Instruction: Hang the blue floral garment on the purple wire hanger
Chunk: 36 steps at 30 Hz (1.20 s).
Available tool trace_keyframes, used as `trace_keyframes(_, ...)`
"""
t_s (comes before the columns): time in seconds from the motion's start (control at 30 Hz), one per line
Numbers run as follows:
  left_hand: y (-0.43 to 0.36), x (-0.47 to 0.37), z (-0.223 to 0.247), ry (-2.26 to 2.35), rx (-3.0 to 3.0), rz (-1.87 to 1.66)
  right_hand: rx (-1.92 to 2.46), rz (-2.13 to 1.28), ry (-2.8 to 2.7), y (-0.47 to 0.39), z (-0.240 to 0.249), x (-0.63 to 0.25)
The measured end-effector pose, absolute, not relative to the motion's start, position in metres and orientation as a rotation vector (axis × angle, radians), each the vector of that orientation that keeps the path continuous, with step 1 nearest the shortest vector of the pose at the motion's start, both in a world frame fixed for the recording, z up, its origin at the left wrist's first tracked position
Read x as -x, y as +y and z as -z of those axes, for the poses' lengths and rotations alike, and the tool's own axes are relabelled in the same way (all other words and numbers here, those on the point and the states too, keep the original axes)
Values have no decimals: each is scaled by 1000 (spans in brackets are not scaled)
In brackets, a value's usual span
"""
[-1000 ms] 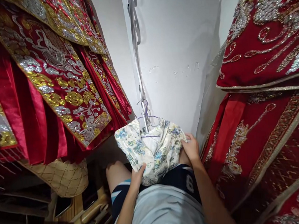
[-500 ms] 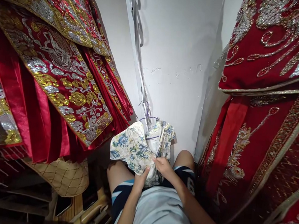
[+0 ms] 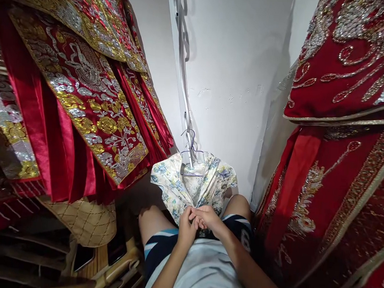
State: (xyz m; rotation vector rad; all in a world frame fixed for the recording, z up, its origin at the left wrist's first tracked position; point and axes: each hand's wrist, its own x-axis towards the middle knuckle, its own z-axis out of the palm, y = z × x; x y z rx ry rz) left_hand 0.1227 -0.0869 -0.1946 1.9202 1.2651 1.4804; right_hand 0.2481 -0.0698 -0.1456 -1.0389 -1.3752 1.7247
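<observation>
A white short-sleeved blouse (image 3: 174, 188) with blue and yellow flowers lies spread above my lap, its neckline forming a V. Inside its shoulders sits a thin purple hanger (image 3: 192, 175), hook pointing away from me. My left hand (image 3: 187, 224) and my right hand (image 3: 206, 216) meet at the bottom of the V, both closed on the blouse front with fingertips together. Whether a button or only the cloth edge is pinched there cannot be made out. The lower part of the blouse is hidden behind my hands.
Red embroidered garments with gold and silver sequins (image 3: 101, 114) hang on the left. More beaded red garments (image 3: 308, 166) hang close on the right. A white wall (image 3: 225, 120) with a metal strip (image 3: 180, 67) stands ahead. Wooden furniture (image 3: 100, 263) is at lower left.
My hands have come together at the centre of the blouse. The left side of the blouse has dropped and spread out flatter, and the neckline now lies evenly. The view has shifted slightly.
</observation>
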Motion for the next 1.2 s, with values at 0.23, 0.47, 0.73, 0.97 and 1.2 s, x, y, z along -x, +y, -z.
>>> trace_keyframes(0.23,-81,-131,178,1348,-2090,-1219,883,-1592,-1249,-20,46,-274)
trace_keyframes(0.47,-87,-156,177,1391,-2143,-1024,690,-1420,-1174,2,-29,-267)
trace_keyframes(0.73,-62,-112,89,1240,-1869,-1711,747,-1311,-1246,-31,18,-252)
trace_keyframes(0.97,-24,-116,-4,1141,-2264,-1790,787,-1177,-1349,-18,10,-245)
trace_keyframes(1.2,-10,-31,20,1327,-1004,-2400,986,-1270,-1310,-17,80,-227)
